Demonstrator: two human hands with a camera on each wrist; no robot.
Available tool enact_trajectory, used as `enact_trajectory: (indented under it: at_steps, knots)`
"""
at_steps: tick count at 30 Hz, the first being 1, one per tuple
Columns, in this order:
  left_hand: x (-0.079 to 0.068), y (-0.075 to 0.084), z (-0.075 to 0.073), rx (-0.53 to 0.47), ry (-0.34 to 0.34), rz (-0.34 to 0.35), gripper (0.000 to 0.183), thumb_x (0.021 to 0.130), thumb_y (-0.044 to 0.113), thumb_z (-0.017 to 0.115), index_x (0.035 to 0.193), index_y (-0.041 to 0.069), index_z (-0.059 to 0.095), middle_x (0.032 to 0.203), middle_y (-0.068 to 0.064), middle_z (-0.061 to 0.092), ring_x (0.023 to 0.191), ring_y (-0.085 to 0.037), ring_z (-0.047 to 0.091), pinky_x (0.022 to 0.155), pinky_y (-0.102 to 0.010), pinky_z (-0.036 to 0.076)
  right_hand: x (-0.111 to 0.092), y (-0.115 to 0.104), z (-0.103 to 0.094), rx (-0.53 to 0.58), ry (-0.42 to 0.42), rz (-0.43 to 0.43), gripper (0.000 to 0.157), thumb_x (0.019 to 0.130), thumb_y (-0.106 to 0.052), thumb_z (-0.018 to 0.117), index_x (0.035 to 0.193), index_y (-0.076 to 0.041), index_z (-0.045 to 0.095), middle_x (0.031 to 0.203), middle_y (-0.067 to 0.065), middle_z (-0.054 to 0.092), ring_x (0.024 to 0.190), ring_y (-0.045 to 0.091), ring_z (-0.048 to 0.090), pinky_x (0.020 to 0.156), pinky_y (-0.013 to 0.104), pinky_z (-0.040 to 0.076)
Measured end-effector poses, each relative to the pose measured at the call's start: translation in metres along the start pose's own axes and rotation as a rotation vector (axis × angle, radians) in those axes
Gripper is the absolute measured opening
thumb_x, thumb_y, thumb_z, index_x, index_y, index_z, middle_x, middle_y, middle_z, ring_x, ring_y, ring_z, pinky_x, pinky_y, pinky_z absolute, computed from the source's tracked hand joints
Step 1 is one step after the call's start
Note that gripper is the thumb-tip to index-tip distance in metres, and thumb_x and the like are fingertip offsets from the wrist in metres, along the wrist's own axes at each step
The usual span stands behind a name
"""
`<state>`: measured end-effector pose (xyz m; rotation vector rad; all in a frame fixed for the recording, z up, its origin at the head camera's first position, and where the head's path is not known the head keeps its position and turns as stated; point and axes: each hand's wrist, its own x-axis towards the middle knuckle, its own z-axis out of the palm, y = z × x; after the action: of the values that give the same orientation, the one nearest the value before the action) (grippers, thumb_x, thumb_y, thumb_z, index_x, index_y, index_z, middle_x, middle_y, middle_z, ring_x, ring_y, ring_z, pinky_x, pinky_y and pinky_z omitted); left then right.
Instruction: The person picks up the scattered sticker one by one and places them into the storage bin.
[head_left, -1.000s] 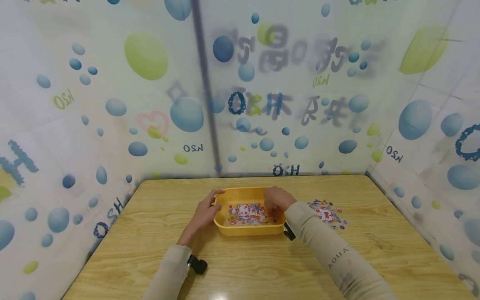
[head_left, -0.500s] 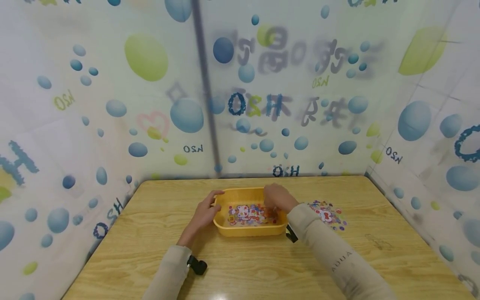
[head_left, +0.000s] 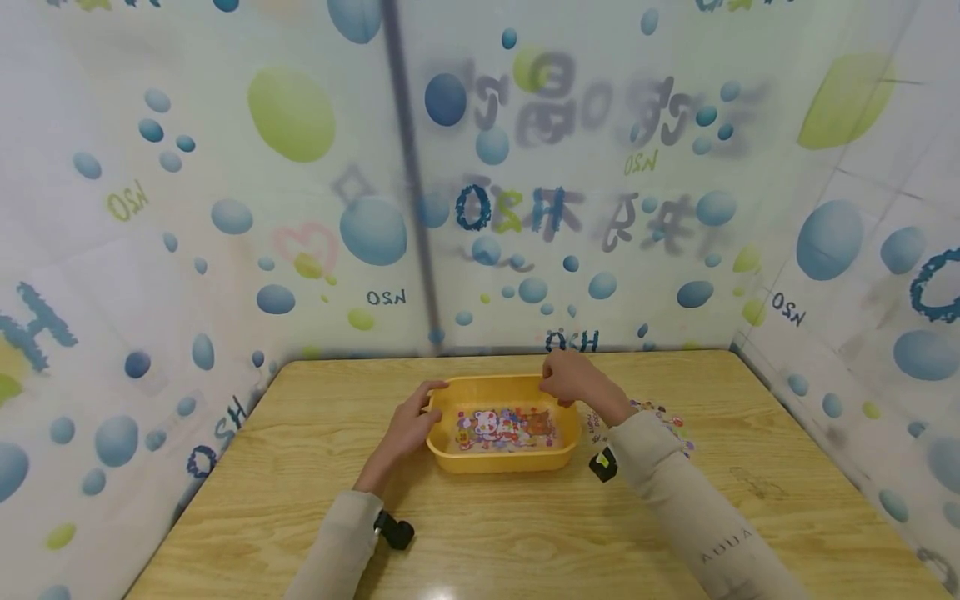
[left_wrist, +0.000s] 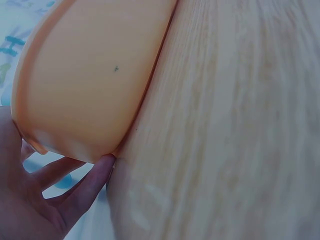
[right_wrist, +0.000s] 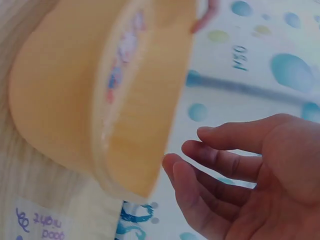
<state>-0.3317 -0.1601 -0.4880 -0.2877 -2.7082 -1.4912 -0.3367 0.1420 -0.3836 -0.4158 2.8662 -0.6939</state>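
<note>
A yellow plastic basin (head_left: 502,462) sits on the wooden table, with colourful cartoon stickers (head_left: 498,425) lying in its bottom, a white bear and a brown bear among them. My left hand (head_left: 407,425) grips the basin's left end; in the left wrist view its fingertips press against the outer wall. Above the basin's right end hovers my right hand (head_left: 577,379). The right wrist view shows this right hand (right_wrist: 235,175) apart from the rim, its fingers loosely bent and nothing between them.
More stickers (head_left: 663,421) lie on the table right of the basin, partly hidden by the right forearm. Beside the basin is a clear sheet with purple "good night" lettering (right_wrist: 47,225). A bubble-patterned curtain (head_left: 525,275) hangs behind the table (head_left: 352,400).
My right hand has risen out of the basin and moved right, uncovering the brown bear sticker and covering part of the stickers on the table. The left hand and basin stay put.
</note>
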Motion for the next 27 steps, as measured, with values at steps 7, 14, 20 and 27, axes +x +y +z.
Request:
enact_trajectory:
  at_steps: [7,14,20,27]
  knots:
    - [-0.001,0.000,0.000,0.011,-0.002,0.000,0.049,0.097,0.011,0.053,0.145,0.022,0.055,0.152,-0.020,0.055,0.127,-0.040,0.062,0.095,-0.050,0.058,-0.017,0.012,-0.016,0.068,0.046,-0.037,0.022,0.101,-0.017,0.063,0.096,0.001,0.075,0.085,0.018,0.074,0.062,0.020,0.069,0.062,0.034,0.059]
    - [0.000,-0.001,0.000,0.004,0.003,0.002,0.049,0.096,0.010,0.053,0.144,0.021,0.056,0.148,-0.023,0.058,0.123,-0.038,0.065,0.090,-0.046,0.059,-0.034,0.035,-0.019,0.161,0.139,-0.032,0.026,0.101,-0.019,0.061,0.107,0.003,0.073,0.094,0.019,0.073,0.072,0.021,0.070,0.066,0.034,0.060]
    - [0.000,-0.001,0.001,0.005,0.003,-0.004,0.050,0.096,0.010,0.053,0.144,0.021,0.056,0.143,-0.024,0.061,0.116,-0.035,0.067,0.085,-0.042,0.060,-0.048,0.060,-0.015,0.252,0.219,-0.016,0.021,0.102,-0.016,0.060,0.107,0.000,0.071,0.094,0.015,0.073,0.079,0.027,0.072,0.073,0.041,0.062]
    - [0.000,0.000,0.001,0.006,0.000,-0.007,0.050,0.096,0.010,0.053,0.145,0.022,0.055,0.150,-0.020,0.056,0.126,-0.038,0.063,0.095,-0.049,0.058,-0.063,0.092,-0.009,0.284,0.325,0.006,0.022,0.102,-0.014,0.060,0.110,0.003,0.071,0.099,0.022,0.072,0.084,0.035,0.073,0.070,0.039,0.061]
